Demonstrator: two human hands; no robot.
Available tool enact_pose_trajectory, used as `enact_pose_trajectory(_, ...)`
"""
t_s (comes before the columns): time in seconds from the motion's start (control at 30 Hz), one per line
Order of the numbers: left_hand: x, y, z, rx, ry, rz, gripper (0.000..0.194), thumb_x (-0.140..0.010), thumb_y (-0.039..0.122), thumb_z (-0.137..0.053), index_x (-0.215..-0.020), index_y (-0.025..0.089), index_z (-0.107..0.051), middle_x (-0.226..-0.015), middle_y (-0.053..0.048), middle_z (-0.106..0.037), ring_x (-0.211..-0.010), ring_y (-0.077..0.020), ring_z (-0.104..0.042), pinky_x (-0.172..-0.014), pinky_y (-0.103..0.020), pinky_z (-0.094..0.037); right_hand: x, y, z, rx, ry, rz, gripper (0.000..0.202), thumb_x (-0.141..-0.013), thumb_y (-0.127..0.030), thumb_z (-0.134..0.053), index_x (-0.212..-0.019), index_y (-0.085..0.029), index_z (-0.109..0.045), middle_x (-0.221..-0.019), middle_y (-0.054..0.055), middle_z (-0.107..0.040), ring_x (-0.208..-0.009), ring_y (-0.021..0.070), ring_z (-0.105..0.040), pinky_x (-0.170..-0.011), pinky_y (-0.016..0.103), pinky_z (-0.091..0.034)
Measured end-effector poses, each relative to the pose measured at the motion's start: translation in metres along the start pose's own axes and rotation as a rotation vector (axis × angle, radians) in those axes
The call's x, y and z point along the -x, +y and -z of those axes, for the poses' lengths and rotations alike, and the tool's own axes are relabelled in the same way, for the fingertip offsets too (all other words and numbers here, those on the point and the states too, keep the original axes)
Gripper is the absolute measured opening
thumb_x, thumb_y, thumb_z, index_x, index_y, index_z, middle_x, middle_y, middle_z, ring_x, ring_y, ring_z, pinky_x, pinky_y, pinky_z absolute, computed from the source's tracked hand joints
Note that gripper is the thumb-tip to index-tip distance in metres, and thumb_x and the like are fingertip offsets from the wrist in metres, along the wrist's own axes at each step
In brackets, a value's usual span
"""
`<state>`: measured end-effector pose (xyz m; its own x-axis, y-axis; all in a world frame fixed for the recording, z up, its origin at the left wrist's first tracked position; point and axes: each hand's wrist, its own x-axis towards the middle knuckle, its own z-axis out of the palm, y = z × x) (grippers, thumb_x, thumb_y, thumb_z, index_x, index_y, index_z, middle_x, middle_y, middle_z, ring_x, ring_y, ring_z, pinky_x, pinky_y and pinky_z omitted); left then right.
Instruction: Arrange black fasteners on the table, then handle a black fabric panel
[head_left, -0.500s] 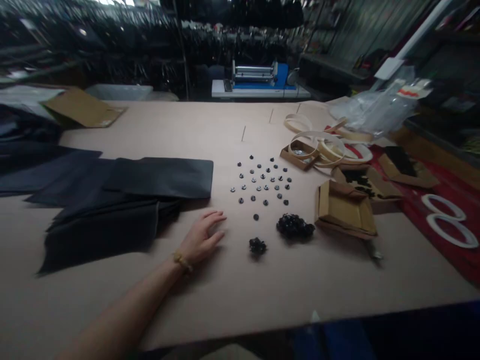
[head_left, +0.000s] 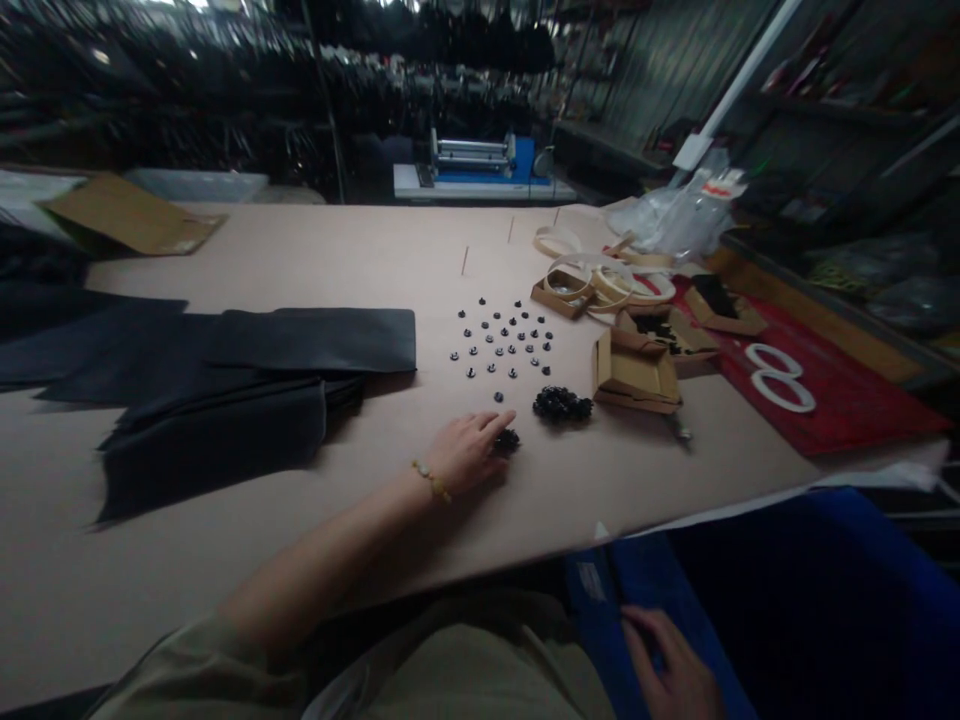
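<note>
My left hand (head_left: 471, 450), with a beaded bracelet (head_left: 431, 480) at the wrist, reaches over the table. Its fingers are stretched out, and the fingertips are at a small pile of black pieces (head_left: 508, 440), partly covering it. Just right of that lies a bigger pile of black pieces (head_left: 562, 405). Beyond the hand, several small dark studs (head_left: 512, 349) stand spaced apart, a single one (head_left: 499, 397) nearest. Low at the right, my right hand (head_left: 671, 665) rests beside a blue surface (head_left: 637, 570), fingers loosely bent with a gap between them; nothing shows in it.
Dark flat panels (head_left: 322, 340) lie stacked on the left. To the right are an open cardboard box (head_left: 637, 375), smaller boxes with black parts (head_left: 667, 335), rolled pale strips (head_left: 574, 280) and a red sheet (head_left: 810, 400). A blue roller machine (head_left: 487, 160) stands behind the table (head_left: 337, 250).
My left hand has moved right, from bare tabletop to the small black pile. The view has shifted right and down, bringing my right hand and the blue surface into sight.
</note>
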<state>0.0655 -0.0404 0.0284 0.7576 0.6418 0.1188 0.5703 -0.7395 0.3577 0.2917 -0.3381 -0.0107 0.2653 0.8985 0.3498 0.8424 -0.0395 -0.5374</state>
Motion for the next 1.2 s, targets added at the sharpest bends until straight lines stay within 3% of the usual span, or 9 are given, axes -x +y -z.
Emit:
enact_pose_trajectory(0.13, -0.024, 0.017, -0.009, 0.006, 0.014, 0.066, 0.031, -0.087, 0.029, -0.064, -0.118, 0.023, -0.062, -0.109, -0.007, -0.065, -0.099, -0.0233, -0.064, -0.080, -0.033, -0.052, -0.119, -0.029, -0.010, -0.117, 0.071, 0.328, 0.017, -0.088, -0.016, -0.060, -0.105, -0.021, -0.062, -0.094, 0.005, -0.068, -0.084, 0.0138, -0.067, -0.073, 0.024, -0.055)
enact_pose_trajectory(0.27, -0.031, 0.024, 0.000, 0.243, 0.236, 0.080, 0.038, -0.085, 0.022, -0.066, -0.121, 0.020, -0.056, -0.111, -0.006, -0.067, -0.098, -0.0205, -0.065, -0.083, -0.033, -0.053, -0.214, -0.067, -0.045, -0.314, -0.106, 0.252, 0.056, -0.083, -0.030, -0.068, -0.135, -0.016, -0.052, -0.136, 0.017, -0.054, -0.117, 0.0244, -0.058, -0.075, 0.030, -0.057)
enact_pose_trajectory(0.4, -0.047, 0.031, 0.025, 0.348, 0.497, 0.049, 0.033, -0.076, 0.013, -0.070, -0.107, 0.018, -0.059, -0.099, -0.005, -0.070, -0.086, -0.0172, -0.067, -0.077, -0.030, -0.053, -0.279, -0.071, -0.061, -0.672, -0.476, 0.133, 0.047, -0.085, -0.042, -0.065, -0.124, -0.015, -0.063, -0.113, 0.012, -0.067, -0.091, 0.0195, -0.065, -0.065, 0.028, -0.055)
enact_pose_trajectory(0.5, -0.071, 0.035, 0.038, 0.514, 0.580, 0.071, 0.025, -0.076, 0.022, -0.074, -0.097, 0.017, -0.062, -0.089, -0.004, -0.072, -0.076, -0.0154, -0.068, -0.072, -0.028, -0.054, -0.314, -0.059, -0.058, -0.823, -0.596, 0.097, 0.051, -0.085, -0.051, -0.064, -0.121, -0.015, -0.064, -0.098, 0.008, -0.069, -0.063, 0.0108, -0.058, -0.053, 0.023, -0.049)
enact_pose_trajectory(0.63, -0.111, 0.037, 0.038, 1.050, 0.472, 0.116, 0.024, -0.076, 0.030, -0.076, -0.086, 0.014, -0.061, -0.075, -0.004, -0.072, -0.067, -0.0171, -0.070, -0.062, -0.028, -0.056, -0.341, -0.038, -0.061, -1.014, -0.573, 0.017, 0.055, -0.087, -0.059, -0.059, -0.120, -0.016, -0.063, -0.079, 0.002, -0.063, -0.053, 0.0072, -0.050, -0.045, 0.019, -0.039)
enact_pose_trajectory(0.73, -0.139, 0.037, 0.028, 1.156, 0.420, 0.095, 0.023, -0.080, 0.032, -0.073, -0.086, 0.013, -0.061, -0.078, -0.006, -0.072, -0.063, -0.0172, -0.069, -0.060, -0.030, -0.057, -0.348, -0.024, -0.070, -1.233, -0.487, -0.113, 0.050, -0.087, -0.060, -0.060, -0.112, -0.017, -0.063, -0.073, -0.002, -0.056, -0.050, 0.0060, -0.046, -0.042, 0.018, -0.035)
enact_pose_trajectory(0.97, -0.179, 0.037, 0.003, 0.951, 0.458, 0.027, 0.018, -0.083, 0.029, -0.070, -0.094, 0.015, -0.067, -0.105, -0.008, -0.073, -0.081, -0.0144, -0.070, -0.073, -0.026, -0.057, -0.349, 0.000, -0.066, -1.600, -0.394, -0.504, 0.049, -0.071, -0.049, -0.081, -0.104, -0.017, -0.065, -0.079, -0.002, -0.062, -0.056, 0.0060, -0.051, -0.046, 0.017, -0.042)
enact_pose_trajectory(1.07, -0.188, 0.036, -0.002, 0.656, 0.520, -0.030, 0.015, -0.084, 0.028, -0.070, -0.094, 0.017, -0.067, -0.098, -0.006, -0.074, -0.076, -0.0132, -0.067, -0.074, -0.027, -0.055, -0.353, 0.005, -0.064, -1.714, -0.346, -0.660, 0.039, -0.074, -0.040, -0.080, -0.102, -0.017, -0.066, -0.079, -0.002, -0.064, -0.058, 0.0059, -0.054, -0.048, 0.016, -0.045)
enact_pose_trajectory(1.2, -0.196, 0.036, -0.002, 0.300, 0.585, -0.160, 0.015, -0.088, 0.031, -0.068, -0.093, 0.018, -0.065, -0.097, -0.006, -0.074, -0.088, -0.0174, -0.067, -0.081, -0.031, -0.054, -0.361, 0.008, -0.065, -1.785, -0.198, -0.826, 0.021, -0.082, -0.033, -0.074, -0.090, -0.016, -0.063, -0.072, -0.003, -0.064, -0.052, 0.0041, -0.053, -0.044, 0.014, -0.043)
